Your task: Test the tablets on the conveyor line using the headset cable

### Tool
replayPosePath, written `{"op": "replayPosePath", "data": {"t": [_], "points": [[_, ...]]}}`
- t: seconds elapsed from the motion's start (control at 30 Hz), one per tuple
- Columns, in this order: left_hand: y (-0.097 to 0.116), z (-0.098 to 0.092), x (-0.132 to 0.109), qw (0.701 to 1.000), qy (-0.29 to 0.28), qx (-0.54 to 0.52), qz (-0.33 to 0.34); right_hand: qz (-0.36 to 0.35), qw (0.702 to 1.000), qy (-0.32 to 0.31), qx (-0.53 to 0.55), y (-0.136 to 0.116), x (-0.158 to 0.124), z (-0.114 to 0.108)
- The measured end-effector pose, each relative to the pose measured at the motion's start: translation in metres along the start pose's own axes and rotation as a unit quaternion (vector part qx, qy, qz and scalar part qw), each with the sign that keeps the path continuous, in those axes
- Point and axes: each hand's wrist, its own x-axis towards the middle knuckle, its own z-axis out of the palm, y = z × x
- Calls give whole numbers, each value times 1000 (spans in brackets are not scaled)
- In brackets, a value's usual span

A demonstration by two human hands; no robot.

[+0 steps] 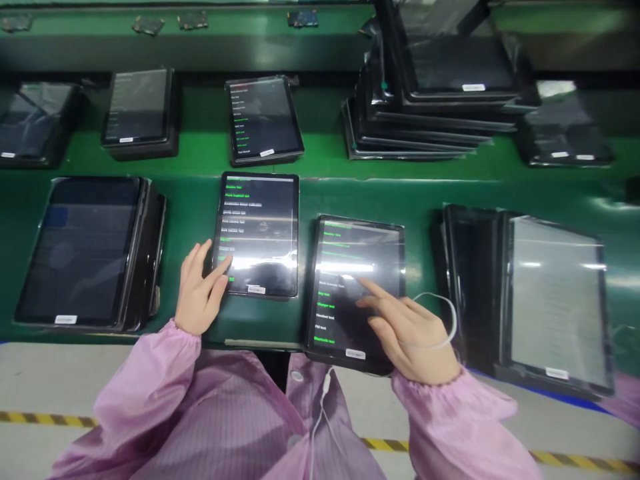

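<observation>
Two tablets with lit test menus lie side by side before me on the green bench. My left hand [204, 288] rests at the lower left edge of the left tablet [265, 227], fingers apart, its index fingertip on the screen. Over the right tablet [335, 333] hovers or rests my right hand [415, 330], its index finger stretched toward the middle of the screen; whether it touches I cannot tell. Neither hand holds anything. A white cable [454, 317] loops around my right hand. Both screens list tests in green and white text, with glare across them.
Stacked tablets stand at the left [85, 253] and right [555, 293] of the bench. Along the raised green shelf [320, 150] sit more tablets, including a tall uneven stack [425, 120]. Small circuit boards [303, 19] lie on the ledge at the back.
</observation>
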Motion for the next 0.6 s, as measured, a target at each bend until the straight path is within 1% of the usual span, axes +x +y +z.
{"op": "replayPosePath", "data": {"t": [0.13,0.23,0.3,0.37,0.43,0.5,0.6], "points": [[0,-1,3,1000,9,-13,0,0,1000,19,0,-3,7,4],[-1,-5,10,999,31,-26,-14,10,1000,14,10,-4,6,5],[-2,-7,17,998,51,-29,-31,25,999,-3,44,-5,0,4],[-2,-8,25,996,62,-21,-52,47,993,-6,109,-9,-7,4],[-3,-6,35,995,64,-4,-70,81,976,7,202,-16,-15,3],[-5,-2,47,994,66,15,-83,129,947,21,292,-28,-21,2],[-9,5,62,993,69,34,-87,192,906,30,376,-49,-24,-2]]}}
